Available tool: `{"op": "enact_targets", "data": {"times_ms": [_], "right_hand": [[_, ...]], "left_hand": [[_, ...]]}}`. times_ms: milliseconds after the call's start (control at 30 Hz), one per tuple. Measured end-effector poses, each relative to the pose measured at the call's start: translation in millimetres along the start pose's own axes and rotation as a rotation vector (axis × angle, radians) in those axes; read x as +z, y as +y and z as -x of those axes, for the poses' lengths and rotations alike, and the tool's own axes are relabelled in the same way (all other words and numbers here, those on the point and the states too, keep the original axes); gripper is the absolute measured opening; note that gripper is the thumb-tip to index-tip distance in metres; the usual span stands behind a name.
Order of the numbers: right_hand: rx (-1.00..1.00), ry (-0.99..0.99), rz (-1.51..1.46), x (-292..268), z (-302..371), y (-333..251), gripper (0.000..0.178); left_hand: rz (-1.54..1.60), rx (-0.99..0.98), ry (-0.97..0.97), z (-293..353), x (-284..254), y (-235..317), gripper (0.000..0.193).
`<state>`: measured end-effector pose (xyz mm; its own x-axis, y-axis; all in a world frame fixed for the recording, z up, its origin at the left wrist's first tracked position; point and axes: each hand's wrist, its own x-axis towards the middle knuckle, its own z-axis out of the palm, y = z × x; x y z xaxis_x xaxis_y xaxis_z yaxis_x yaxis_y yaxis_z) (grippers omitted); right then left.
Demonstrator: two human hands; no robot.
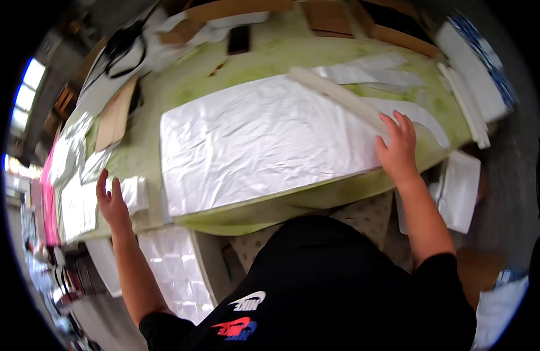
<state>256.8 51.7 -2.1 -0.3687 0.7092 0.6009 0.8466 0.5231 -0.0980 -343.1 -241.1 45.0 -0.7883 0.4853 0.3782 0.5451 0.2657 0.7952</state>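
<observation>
A large sheet of wrinkled white plastic film (252, 146) lies spread over the middle of the table, close to its front edge. Across its far right part lies a long pale flat bar (334, 93), slanting toward my right hand (401, 146). That hand hovers at the bar's near end, fingers spread, and whether it touches the bar is unclear. Well to the left, my left hand (112, 205) is raised with thumb and fingers apart, nothing visible in it. Beside it a folded white plastic piece (134, 193) rests on the table.
Green-patterned cloth (252, 219) covers the table. Toward the back lie a dark phone (239, 40), cardboard boxes (392, 29) and a black strap (126, 52). Cardboard (116, 111) lies at left. A white block-like stack (474, 70) and white rods (466, 108) line the right edge.
</observation>
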Motion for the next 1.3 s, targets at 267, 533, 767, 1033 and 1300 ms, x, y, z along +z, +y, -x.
{"op": "enact_targets", "data": {"times_ms": [267, 533, 767, 1033, 1300], "right_hand": [[0.198, -0.531, -0.225, -33.7, 5.5, 6.5, 0.062], [0.515, -0.649, -0.870, -46.1, 56.4, -66.5, 0.079], [0.739, -0.391, -0.944, -42.1, 91.6, -24.8, 0.065], [0.292, -0.051, -0.166, -11.5, 57.5, 73.7, 0.061], [0.074, -0.295, -0.281, -21.1, 14.4, 22.1, 0.053]], "left_hand": [[0.226, 0.267, -0.687, 103.8, 165.9, 138.8, 0.042], [0.371, 0.783, -1.026, 190.1, 288.3, 255.0, 0.041], [-0.070, 0.731, -1.239, 218.9, 357.0, 320.9, 0.046], [-0.290, 0.619, -1.385, 228.7, 399.5, 319.2, 0.049], [0.496, -0.272, -1.184, 219.0, 375.7, 322.6, 0.064]]}}
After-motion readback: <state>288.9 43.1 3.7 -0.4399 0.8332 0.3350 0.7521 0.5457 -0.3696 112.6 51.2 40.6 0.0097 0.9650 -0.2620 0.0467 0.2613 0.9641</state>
